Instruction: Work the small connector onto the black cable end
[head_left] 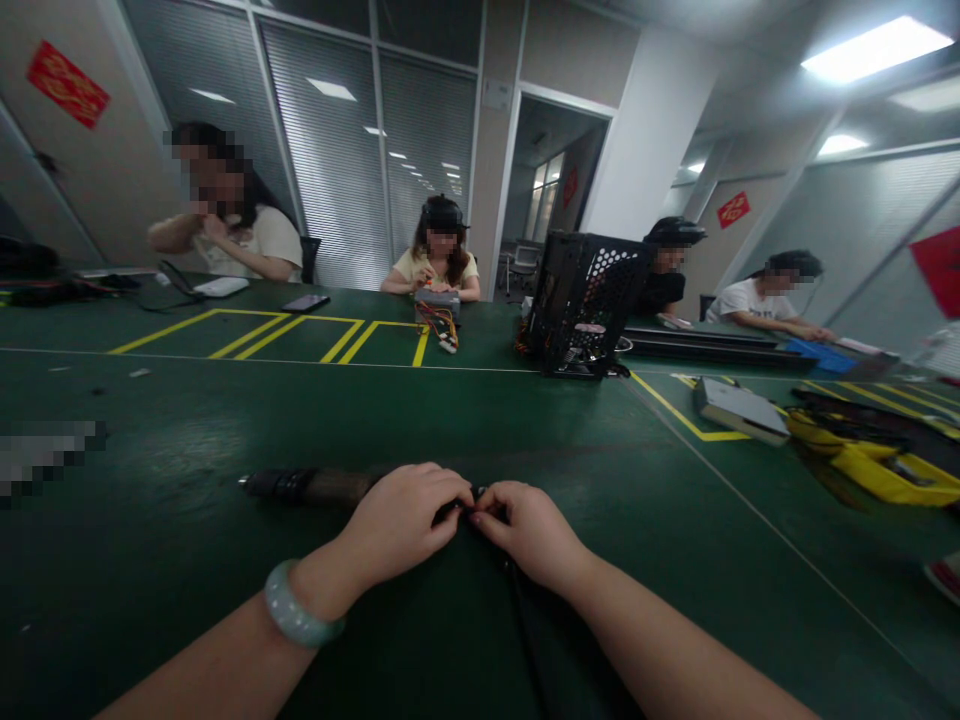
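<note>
Smooth, faintly glossy green tabletop (300, 410); polished, stone-like bangle (289, 605); matt black metal computer case (626, 310); dull grey metal power supply (437, 298); plastic-looking electric screwdriver (289, 486), shiny metal tip (244, 482)

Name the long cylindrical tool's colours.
The tool is black towards its tip, dark brown midway; head view.

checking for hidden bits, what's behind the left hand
A dark tool runs partly behind the left hand, its narrow tip showing out to the left. The stretch covered by the hand cannot be seen.
</note>
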